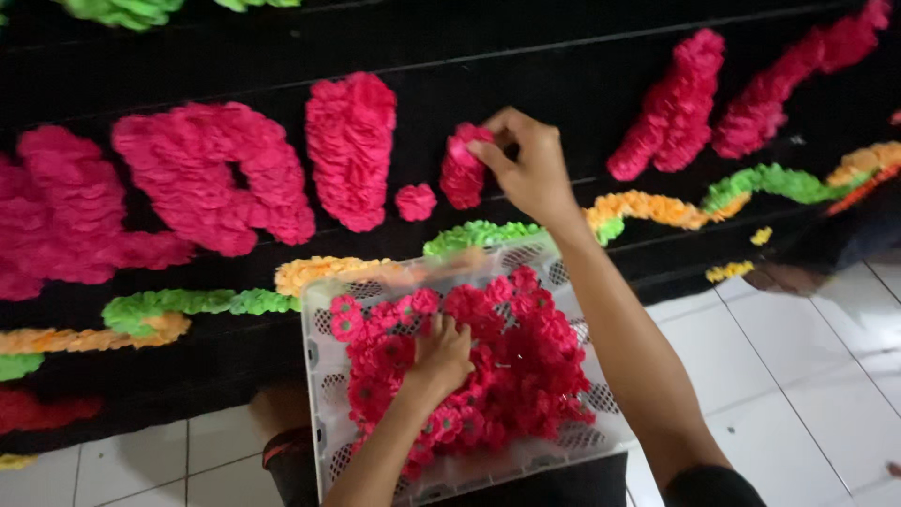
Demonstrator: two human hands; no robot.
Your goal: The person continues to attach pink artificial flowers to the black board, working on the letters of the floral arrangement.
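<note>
Pink paper flowers (pixel 526 376) fill the tray (pixel 324 376); left hand (pixel 439 357) grasps some, right hand (pixel 530 164) pinches one (pixel 465 150) against the board (pixel 526 80).

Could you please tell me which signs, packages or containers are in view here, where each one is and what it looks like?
Sign board: black panel across the top, bearing large shapes built of pink paper flowers, with wavy green, orange and yellow flower bands beneath.
Tray: white perforated plastic, rectangular, low centre, filled with loose pink flowers.
Left hand rests in the tray; right hand presses a pink flower onto the board.
No packages, labels or screens.
</note>
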